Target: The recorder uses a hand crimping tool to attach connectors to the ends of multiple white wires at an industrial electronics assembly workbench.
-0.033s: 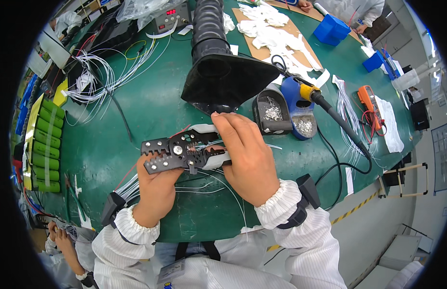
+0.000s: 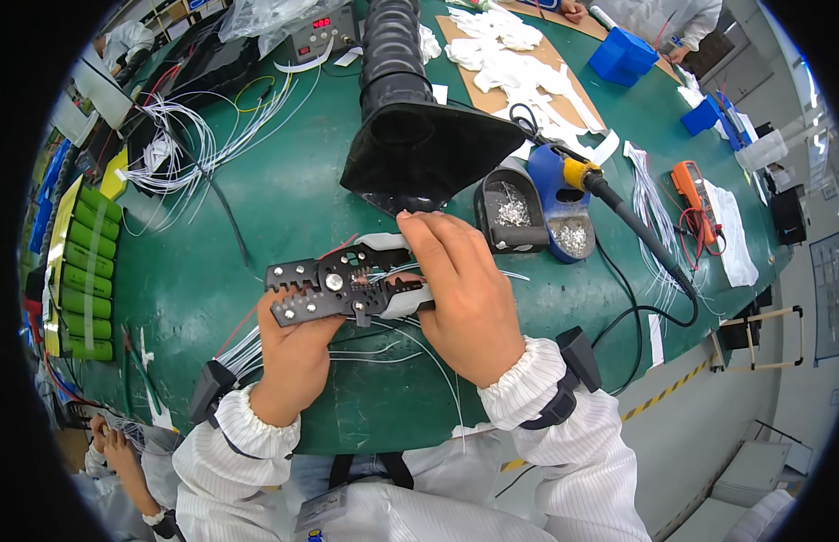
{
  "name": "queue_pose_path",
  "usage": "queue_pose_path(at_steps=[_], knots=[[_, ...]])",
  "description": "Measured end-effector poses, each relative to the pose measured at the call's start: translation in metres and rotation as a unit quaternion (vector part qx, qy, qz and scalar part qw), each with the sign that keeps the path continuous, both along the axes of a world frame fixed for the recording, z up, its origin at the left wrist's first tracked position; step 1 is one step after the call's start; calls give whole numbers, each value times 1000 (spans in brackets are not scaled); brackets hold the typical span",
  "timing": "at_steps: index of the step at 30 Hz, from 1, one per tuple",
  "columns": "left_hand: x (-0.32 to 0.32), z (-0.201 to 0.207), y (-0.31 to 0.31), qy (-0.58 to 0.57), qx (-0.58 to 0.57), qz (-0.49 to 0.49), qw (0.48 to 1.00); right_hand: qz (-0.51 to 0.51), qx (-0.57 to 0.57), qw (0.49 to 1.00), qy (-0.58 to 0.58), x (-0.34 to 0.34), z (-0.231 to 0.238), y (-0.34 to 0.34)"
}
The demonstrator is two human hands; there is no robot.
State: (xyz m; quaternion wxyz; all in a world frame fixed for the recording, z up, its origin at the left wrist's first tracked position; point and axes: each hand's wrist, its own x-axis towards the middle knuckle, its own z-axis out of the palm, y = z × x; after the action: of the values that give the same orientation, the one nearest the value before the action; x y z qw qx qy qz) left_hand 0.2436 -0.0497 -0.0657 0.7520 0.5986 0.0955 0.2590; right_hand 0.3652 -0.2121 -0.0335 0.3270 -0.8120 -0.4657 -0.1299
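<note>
My right hand (image 2: 469, 303) is closed around the grey handles of the black wire stripper (image 2: 333, 282), which lies on the near side of the black hood (image 2: 437, 149) and a little to its left, toothed jaws apart and pointing left. My left hand (image 2: 293, 366) sits under those jaws; its fingers are mostly hidden, so I can't tell whether they grip anything. White wires (image 2: 243, 352) run beside my left wrist, and more ends spread over the tabletop (image 2: 284, 181), green, scuffed and curved at its edges in this view.

Right of the hood, a black tray (image 2: 519, 237) of silvery bits stands next to a blue stand (image 2: 548, 172) with a soldering iron (image 2: 632, 212); farther right lies an orange multimeter (image 2: 695, 194). Beyond the hood, white gloves (image 2: 505, 54) cover a brown board (image 2: 564, 86), with 2 blue boxes to their right. Far left of it stands a row of green cells (image 2: 89, 266).

Off the table, to the hood's lower right, the pale floor (image 2: 681, 425) carries yellow-and-black striped tape (image 2: 663, 393). A co-worker's hands (image 2: 121, 456) show at its far lower left.
</note>
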Motion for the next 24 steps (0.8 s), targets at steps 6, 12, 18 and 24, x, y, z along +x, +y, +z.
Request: queue_pose_path(at_steps=[6, 12, 18, 24], knots=[[-2, 5, 7, -5, 8, -39, 999, -3, 3, 1000, 1, 0, 1, 1], [1, 12, 2, -1, -37, -41, 998, -2, 22, 1000, 19, -1, 0, 2], [-1, 8, 2, -7, -42, -38, 998, -10, 34, 999, 19, -2, 0, 1], [0, 10, 1, -12, -39, -41, 998, -12, 30, 999, 24, -1, 0, 1]])
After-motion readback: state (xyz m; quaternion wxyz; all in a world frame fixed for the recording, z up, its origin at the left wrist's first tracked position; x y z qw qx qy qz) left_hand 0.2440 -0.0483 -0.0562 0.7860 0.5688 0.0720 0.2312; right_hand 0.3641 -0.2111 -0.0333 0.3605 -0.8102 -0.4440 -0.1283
